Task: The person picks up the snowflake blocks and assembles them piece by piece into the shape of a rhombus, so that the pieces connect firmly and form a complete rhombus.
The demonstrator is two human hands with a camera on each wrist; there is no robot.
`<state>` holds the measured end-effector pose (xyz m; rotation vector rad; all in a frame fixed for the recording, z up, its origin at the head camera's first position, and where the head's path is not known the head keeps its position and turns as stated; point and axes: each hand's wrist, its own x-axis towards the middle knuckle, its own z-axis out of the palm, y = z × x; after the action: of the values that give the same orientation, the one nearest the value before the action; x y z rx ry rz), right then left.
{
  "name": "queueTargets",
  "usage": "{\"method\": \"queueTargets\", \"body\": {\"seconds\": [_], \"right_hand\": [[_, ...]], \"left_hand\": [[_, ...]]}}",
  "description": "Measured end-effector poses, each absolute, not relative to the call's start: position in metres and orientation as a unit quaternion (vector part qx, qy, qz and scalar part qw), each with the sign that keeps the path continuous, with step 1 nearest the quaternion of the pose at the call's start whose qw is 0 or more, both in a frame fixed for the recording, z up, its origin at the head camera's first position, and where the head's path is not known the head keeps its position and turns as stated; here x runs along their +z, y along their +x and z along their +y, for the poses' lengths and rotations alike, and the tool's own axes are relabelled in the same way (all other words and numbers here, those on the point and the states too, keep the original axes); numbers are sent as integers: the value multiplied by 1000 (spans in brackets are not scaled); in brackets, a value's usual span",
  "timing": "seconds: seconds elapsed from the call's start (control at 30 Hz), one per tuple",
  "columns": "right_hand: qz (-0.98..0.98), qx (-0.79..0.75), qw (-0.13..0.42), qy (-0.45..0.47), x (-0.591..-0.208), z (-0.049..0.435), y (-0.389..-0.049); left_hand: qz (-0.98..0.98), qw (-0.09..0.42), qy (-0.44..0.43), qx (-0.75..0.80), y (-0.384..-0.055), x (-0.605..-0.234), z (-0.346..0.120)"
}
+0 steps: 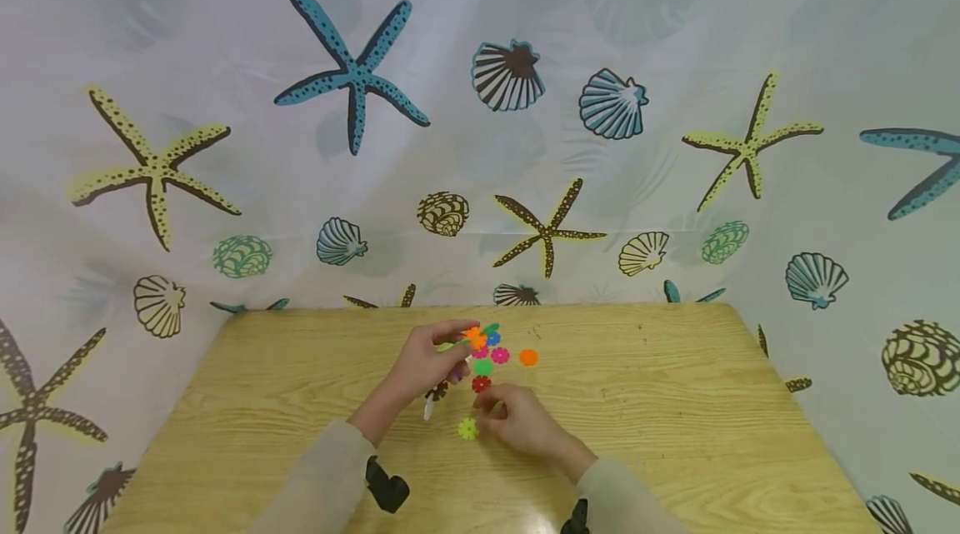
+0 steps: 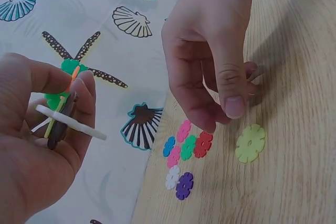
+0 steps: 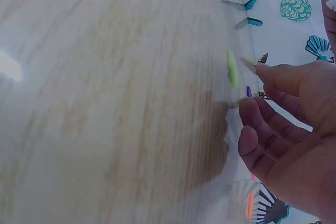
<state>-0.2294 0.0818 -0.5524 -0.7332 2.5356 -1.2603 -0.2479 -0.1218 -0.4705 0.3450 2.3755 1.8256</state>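
Left-wrist view: left hand (image 2: 39, 166) cropped at nine o'clock; in its grip a dark brown plastic disc (image 2: 56, 136) partly hidden by an edge-on white plastic piece (image 2: 84, 128) — piece count unclear. Right-wrist view: right hand (image 3: 294, 158) cropped at four o'clock. Head view: blue spotted printed starfish (image 1: 917, 139) cut at three, pale wood-grain tabletop (image 1: 712, 451) at six.
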Motion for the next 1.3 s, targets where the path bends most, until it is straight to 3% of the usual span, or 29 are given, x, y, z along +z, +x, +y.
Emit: {"method": "queueTargets", "body": {"seconds": [0.5,1.3], "right_hand": [[875,-385,113,-272,-556,73,-226],[895,-328,79,-291,-557,70,-225]], "left_hand": [[770,90,112,622,-248,-468,-122],[767,79,108,628,-248,-468,-119]]}}
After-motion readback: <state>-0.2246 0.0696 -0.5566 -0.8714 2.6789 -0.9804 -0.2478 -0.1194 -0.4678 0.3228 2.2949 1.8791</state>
